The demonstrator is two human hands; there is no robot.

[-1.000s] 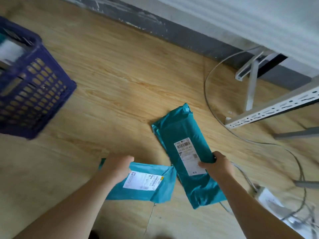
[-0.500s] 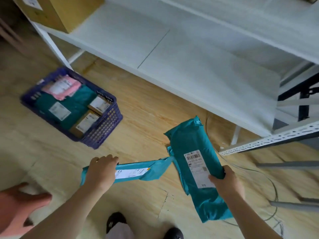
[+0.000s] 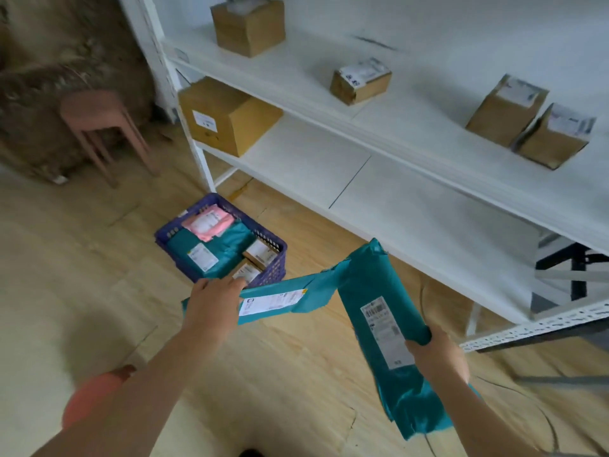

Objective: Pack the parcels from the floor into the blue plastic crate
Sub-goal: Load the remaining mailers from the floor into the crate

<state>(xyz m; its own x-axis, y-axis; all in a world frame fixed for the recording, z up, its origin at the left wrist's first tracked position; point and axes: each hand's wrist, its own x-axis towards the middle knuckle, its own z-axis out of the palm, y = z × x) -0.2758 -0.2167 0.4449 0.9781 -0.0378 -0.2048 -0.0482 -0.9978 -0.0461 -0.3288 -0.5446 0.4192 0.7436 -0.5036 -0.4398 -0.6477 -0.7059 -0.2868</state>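
Teal poly mailers, two, both now clear of the floor. A second ago each lay flat on the boards under a hand.

Item 1: flat parcel. The left hand grips its near end, with the fingers curled over the top edge and pressed together. The thumb is hidden beneath. It is carried roughly level, label up, far end pointing right.

Item 2: long parcel. The right hand grips it about mid-length, fingers wrapped round the right edge. The tail hangs slack below the grip and the upper end is raised toward the rack. Its upper part overlaps the far end of item 1 in view; whether they touch cannot be told.

Item 3: crate. It stands on the floor by the rack's leg, just beyond the left hand. A second ago it sat at the far left edge of view; it is now ahead and near the centre. It holds teal bags, a pink bag on top, and small boxes along the near right side.

Status: both parcels are picked up and the carry to the crate is under way. The flat parcel, being nearest, probably goes in first. The crate looks well filled, so both will likely have to lie on top of the load. The long parcel's slack tail may drape over the rim unless it is laid lengthwise.
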